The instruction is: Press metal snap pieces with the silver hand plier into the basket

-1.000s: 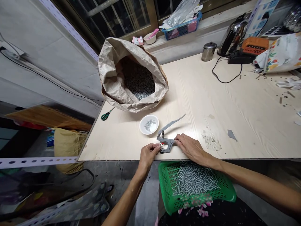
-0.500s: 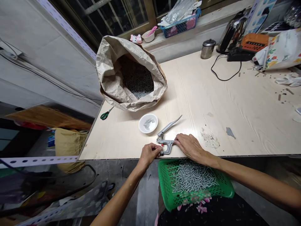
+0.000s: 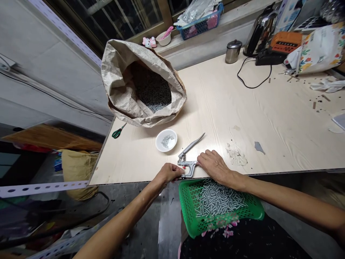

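At the near edge of the table, a grey hand press lies on its side, its long upper lever slanting up and away over the pale wood. The left hand meets the press at its head, fingertips pressed together right by the red spot there; whatever they pinch is too small to tell. The right hand touches the rear of the press's lower arm with its fingers held close together; I cannot tell whether they clasp it or only bear down on it. Just below the table edge, under both hands, a green basket holds a heap of small metal pieces. Just beyond the press stands 1 white bowl with a few of the same pieces in it. Farther back, a big paper sack sits open, full of dark metal parts, with green-handled scissors beside it at the table's left edge. Well apart, at the far right, are a steel canister, a kettle and a black cord.
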Action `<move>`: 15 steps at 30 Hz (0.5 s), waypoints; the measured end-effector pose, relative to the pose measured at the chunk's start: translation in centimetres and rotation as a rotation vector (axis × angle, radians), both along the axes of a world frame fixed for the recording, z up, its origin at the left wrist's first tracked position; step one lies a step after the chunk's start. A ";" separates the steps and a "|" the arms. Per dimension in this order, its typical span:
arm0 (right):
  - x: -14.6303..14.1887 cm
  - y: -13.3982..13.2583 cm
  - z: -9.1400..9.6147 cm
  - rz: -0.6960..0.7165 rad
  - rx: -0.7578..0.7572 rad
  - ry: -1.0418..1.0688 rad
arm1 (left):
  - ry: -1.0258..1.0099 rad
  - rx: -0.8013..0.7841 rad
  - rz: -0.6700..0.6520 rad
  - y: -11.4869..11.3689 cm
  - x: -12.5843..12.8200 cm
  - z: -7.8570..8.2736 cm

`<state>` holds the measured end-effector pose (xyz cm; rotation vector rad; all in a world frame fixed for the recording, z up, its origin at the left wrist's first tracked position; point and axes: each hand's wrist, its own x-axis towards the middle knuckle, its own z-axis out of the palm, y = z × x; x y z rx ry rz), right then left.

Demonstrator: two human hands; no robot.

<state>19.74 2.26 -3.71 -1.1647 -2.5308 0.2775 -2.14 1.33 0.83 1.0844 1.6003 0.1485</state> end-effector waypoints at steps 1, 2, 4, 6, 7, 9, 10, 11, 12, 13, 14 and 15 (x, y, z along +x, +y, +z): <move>0.0 0.0 -0.1 0.004 0.010 -0.006 | -0.008 -0.005 -0.010 0.0 0.0 0.0; 0.1 0.1 -0.1 0.008 0.021 -0.015 | -0.016 -0.008 -0.020 0.1 0.0 0.1; 0.1 0.2 0.0 0.022 0.031 -0.036 | -0.020 -0.010 -0.028 0.2 0.0 0.1; 0.3 0.4 0.2 0.034 0.014 -0.051 | -0.010 -0.010 -0.025 0.3 0.1 0.1; 0.5 0.6 0.4 0.041 -0.009 -0.052 | -0.004 -0.011 -0.025 0.3 0.1 0.1; 0.9 1.1 0.9 0.075 -0.064 -0.029 | 0.006 -0.018 -0.028 0.3 0.1 0.1; 1.3 1.5 1.0 0.097 -0.085 -0.008 | 0.011 -0.022 -0.029 0.4 0.2 0.1; 1.6 2.0 1.2 0.113 -0.096 0.012 | 0.017 -0.028 -0.028 0.4 0.2 0.0; 2.0 2.6 1.3 0.124 -0.100 0.025 | 0.023 -0.030 -0.025 0.4 0.2 0.0; 2.4 3.1 1.3 0.130 -0.101 0.024 | 0.027 -0.032 -0.022 0.4 0.2 0.0; 2.8 3.8 1.3 0.135 -0.103 0.009 | 0.028 -0.030 -0.022 0.4 0.2 0.0; 3.1 4.4 1.2 0.145 -0.111 -0.016 | 0.025 -0.024 -0.024 0.4 0.1 0.0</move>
